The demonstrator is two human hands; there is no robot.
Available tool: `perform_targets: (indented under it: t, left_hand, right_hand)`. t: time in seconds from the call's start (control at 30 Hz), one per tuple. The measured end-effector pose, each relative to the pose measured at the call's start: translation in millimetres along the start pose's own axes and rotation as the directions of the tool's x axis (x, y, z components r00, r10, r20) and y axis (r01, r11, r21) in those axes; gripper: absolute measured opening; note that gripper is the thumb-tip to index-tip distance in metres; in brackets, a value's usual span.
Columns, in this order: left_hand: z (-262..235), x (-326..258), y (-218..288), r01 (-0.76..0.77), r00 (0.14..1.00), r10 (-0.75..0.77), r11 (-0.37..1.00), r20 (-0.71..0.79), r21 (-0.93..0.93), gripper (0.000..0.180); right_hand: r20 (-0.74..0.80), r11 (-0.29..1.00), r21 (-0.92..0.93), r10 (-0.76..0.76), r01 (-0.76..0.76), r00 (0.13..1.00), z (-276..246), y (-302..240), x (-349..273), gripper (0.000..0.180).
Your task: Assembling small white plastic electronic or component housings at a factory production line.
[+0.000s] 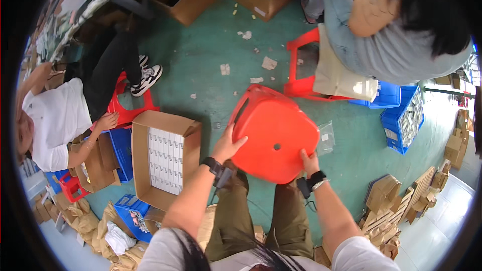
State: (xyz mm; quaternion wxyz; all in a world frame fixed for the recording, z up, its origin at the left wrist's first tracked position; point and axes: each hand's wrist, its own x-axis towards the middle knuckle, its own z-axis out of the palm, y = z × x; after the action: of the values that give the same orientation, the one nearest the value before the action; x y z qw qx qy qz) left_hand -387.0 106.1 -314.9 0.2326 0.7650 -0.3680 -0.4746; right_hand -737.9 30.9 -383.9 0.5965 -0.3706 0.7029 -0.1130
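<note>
Head view, rounded red stool [263, 133], central hole [276, 146], left grip [227, 145] and right grip [310, 162] clasping edges

The square moulded plastic stool [256, 135] is a plain, bright red with one dark round hole, against a green floor [193, 45] flecked with whitish scraps [269, 63]. Olive-brown cloth trousers [226, 223] and black wrist straps [211, 164] contrast with it, while a brown rectangular cardboard box [142, 158] shows white contents [173, 158] patterned in repeating rows of small grey marks. Elsewhere come blue plastic bins [396, 142], pale blue jeans [329, 15] and black-and-white sneakers [146, 81].
</note>
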Motion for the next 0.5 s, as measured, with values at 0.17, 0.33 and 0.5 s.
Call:
perform_targets:
  t: [0.17, 0.33, 0.5]
  left_hand:
    - [-8.3, 6.3, 0.2, 0.269, 0.963, -0.268, 0.936, -0.035, 0.228, 0.083]
    - [-16.3, 12.1, -1.0, 0.247, 0.968, -0.237, 0.954, -0.078, 0.171, 0.073]
    - [-61.0, 17.0, -21.1, 0.28, 0.957, -0.267, 0.954, -0.116, 0.105, 0.075]
  right_hand:
    - [0.203, 0.94, 0.22, 0.219, -0.262, 0.954, 57.4, -92.8, -62.8, 0.046]
    - [0.317, 0.981, 0.111, 0.118, -0.161, 0.941, 52.1, -130.0, -42.2, 0.057]
    - [0.3, 0.979, -0.005, 0.196, -0.204, 0.934, 101.5, -134.7, -26.6, 0.066]
